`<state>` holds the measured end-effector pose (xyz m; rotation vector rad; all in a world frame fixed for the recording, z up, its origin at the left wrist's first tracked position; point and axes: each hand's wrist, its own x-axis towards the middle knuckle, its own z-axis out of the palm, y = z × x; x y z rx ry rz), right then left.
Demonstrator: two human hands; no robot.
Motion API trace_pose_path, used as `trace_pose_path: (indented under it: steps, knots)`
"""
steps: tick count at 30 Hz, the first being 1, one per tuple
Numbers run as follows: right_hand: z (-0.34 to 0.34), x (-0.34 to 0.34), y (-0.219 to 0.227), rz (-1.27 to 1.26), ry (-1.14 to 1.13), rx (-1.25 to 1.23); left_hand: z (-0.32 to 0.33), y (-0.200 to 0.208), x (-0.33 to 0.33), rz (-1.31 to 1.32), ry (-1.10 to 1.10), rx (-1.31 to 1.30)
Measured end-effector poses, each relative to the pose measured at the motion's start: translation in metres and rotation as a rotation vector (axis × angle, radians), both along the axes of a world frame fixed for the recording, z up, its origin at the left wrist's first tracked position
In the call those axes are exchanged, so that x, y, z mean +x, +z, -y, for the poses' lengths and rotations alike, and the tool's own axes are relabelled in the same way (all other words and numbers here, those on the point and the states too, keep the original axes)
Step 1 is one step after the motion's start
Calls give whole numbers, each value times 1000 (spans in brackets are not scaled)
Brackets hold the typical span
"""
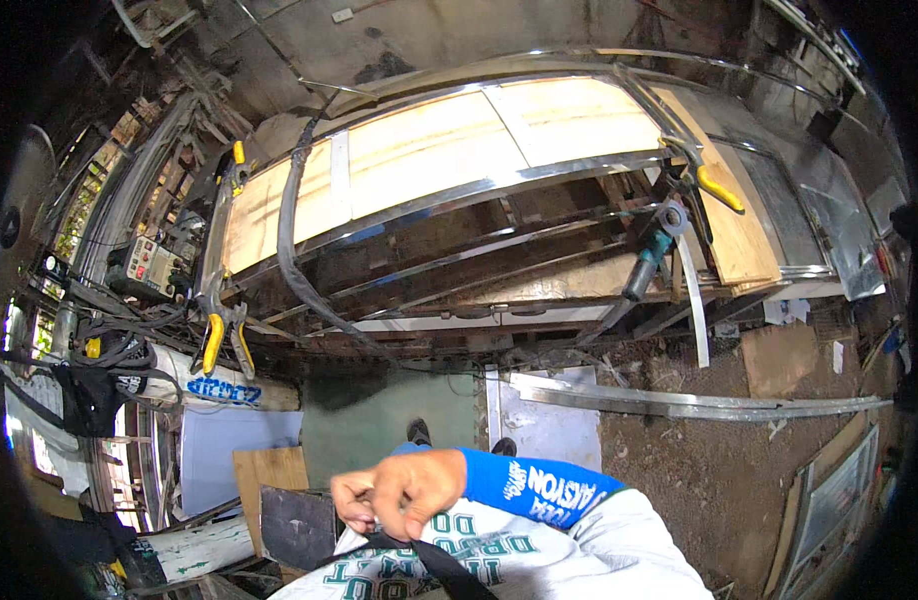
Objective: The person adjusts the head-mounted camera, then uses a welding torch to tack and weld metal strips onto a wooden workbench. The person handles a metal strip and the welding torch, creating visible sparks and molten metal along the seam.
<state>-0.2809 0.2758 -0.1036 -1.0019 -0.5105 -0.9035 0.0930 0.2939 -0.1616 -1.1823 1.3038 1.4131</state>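
My right hand point(424, 490), below a blue printed sleeve point(534, 488), is in front of my chest. Its fingers are curled in and point left, with the thumb bent down. It is right above a black strap point(444, 568) that crosses my white shirt point(619, 545). Whatever the fingers may hold is hidden. My left hand does not show. Farther off, a long metal frame point(419, 198) holds pale wood panels point(429, 150). Clamps with yellow handles grip its ends, one clamp point(217, 335) at the left and another clamp point(714, 185) at the right.
A teal angle grinder point(647, 262) rests at the frame's right side. Metal strips point(679, 402) lie across the floor, right of my feet. At the left are a control box point(151, 265) with cables and a plywood piece point(269, 470). A black hose point(289, 220) drapes over the frame.
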Motion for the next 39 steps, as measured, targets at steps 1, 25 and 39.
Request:
trace_pose_path:
  steps: [1,25,39]
  knots:
    - [4,5,-3,-33,-13,-2,1,-1,0,0,-5,-6]
    - [159,-7,35,-957,-1075,44,176,-115,15,-283,323,-849]
    - [398,0,47,-1788,-1740,-220,324,-268,87,-641,1439,-218]
